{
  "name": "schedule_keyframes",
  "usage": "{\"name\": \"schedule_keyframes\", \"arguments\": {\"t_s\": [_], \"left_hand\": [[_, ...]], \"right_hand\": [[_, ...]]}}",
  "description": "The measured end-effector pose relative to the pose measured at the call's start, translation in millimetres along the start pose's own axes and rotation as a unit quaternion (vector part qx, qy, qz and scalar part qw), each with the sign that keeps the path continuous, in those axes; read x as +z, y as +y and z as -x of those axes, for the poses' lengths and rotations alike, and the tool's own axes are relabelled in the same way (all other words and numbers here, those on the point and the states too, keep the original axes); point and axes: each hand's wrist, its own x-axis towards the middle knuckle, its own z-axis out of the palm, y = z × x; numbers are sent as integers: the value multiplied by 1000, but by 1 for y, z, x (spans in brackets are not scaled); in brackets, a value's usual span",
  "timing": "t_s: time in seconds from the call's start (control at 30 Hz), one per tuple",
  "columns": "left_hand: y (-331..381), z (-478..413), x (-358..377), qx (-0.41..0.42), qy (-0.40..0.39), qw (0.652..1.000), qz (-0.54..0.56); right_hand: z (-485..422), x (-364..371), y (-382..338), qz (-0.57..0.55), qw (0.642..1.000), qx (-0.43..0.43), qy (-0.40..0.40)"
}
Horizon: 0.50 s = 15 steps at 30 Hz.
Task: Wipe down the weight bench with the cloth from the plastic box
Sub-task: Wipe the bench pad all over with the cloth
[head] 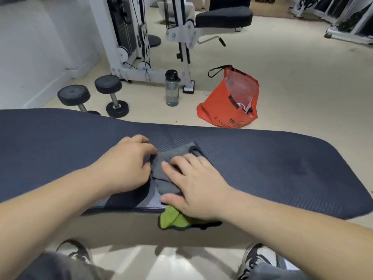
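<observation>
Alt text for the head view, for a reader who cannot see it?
Both hands, left hand and right hand, press a grey-and-green cloth on a dark weight bench. Behind it on the floor stand dumbbells, a water bottle and an orange bag.

Head-worn wide view, looking forward and down, close over the bench (262, 158)

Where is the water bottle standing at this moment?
In the head view, the water bottle stands upright on the floor beyond the weight bench, between the dumbbells on the left and the orange bag on the right.
</observation>
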Motion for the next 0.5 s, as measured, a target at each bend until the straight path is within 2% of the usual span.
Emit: {"name": "schedule_keyframes", "arguments": {"t_s": [0.07, 0.23, 0.3, 0.4, 0.5], "left_hand": [[-12, 7, -10, -10, -21, 999, -24], [-41, 12, -26, -25, -12, 999, -19], [-51, 13, -20, -27, -5, 1000, -8], [-61, 12, -9, -19, 12, 1000, 22], [-63, 2, -7, -5, 17, 999, 51]], "right_hand": [[-13, -2, 22, 6, 999, 32, 4], [-35, -9, 101, 34, 966, 255, -20], [-37, -9, 107, 43, 953, 300, -23], [-45, -8, 82, 50, 949, 309, -29], [-57, -10, 31, 55, 968, 243, -39]]}}
